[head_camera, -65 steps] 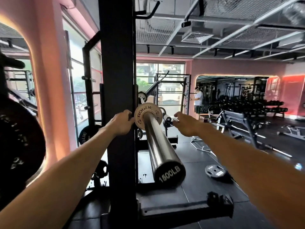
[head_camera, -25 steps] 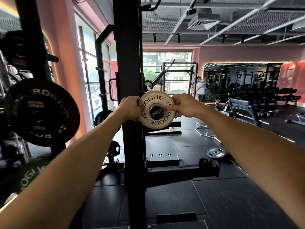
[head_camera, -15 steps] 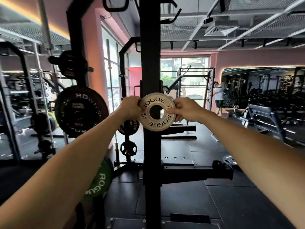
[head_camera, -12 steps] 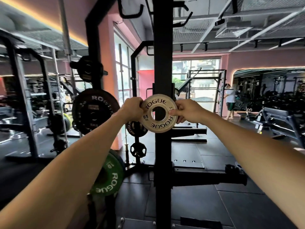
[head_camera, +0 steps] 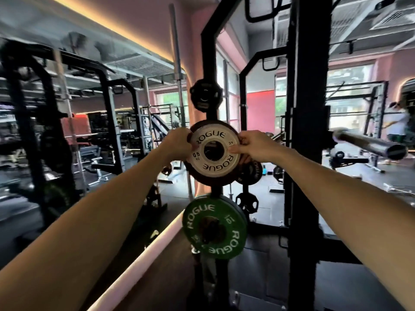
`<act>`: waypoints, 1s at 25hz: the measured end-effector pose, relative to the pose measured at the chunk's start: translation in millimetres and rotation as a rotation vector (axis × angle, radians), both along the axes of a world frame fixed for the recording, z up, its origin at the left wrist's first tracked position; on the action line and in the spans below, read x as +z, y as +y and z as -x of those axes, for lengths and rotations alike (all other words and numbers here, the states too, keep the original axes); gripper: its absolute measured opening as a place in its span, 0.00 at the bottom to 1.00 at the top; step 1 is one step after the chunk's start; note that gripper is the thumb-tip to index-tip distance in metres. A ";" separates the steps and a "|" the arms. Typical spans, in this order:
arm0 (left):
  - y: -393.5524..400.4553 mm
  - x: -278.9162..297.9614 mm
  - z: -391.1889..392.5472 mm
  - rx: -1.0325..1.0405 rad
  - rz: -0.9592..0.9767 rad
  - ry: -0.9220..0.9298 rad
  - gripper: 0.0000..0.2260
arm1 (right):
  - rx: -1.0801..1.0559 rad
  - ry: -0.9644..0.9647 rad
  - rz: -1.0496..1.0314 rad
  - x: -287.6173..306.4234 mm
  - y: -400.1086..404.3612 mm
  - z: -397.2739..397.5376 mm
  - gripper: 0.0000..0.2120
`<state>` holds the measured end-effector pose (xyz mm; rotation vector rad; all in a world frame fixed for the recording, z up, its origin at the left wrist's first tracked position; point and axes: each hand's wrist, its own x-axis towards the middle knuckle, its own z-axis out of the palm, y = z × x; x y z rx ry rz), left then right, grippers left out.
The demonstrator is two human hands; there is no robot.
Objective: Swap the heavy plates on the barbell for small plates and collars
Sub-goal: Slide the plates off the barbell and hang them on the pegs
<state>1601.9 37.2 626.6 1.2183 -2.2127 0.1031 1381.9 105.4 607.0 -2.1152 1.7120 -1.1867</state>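
You've carried the small white plate [head_camera: 213,153] from the barbell sleeve [head_camera: 370,143] to the rack's storage upright [head_camera: 215,63]; left hand [head_camera: 178,145] and right hand [head_camera: 252,147] pinch its rigid, light rim.

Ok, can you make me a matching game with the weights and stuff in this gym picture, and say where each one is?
Things:
1. small white round plate
2. green round plate
3. shiny steel barbell sleeve
4. small black plate with grip holes

Places:
A. sticking out at the far right
B. held between the left hand and right hand
C. highest on the storage post
D. low on the storage post

Pairs: 1-B, 2-D, 3-A, 4-C
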 end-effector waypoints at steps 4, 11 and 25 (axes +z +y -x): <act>-26.6 -2.2 -82.4 0.049 -0.060 0.060 0.15 | 0.073 0.010 0.004 -3.0 -51.1 -76.1 0.09; -96.1 -8.4 -179.7 0.146 -0.079 0.162 0.08 | 0.223 -0.020 -0.033 -3.5 -145.1 -169.4 0.06; -303.7 2.1 -172.2 0.081 -0.029 0.157 0.08 | 0.198 -0.048 0.000 6.3 -338.0 -159.7 0.13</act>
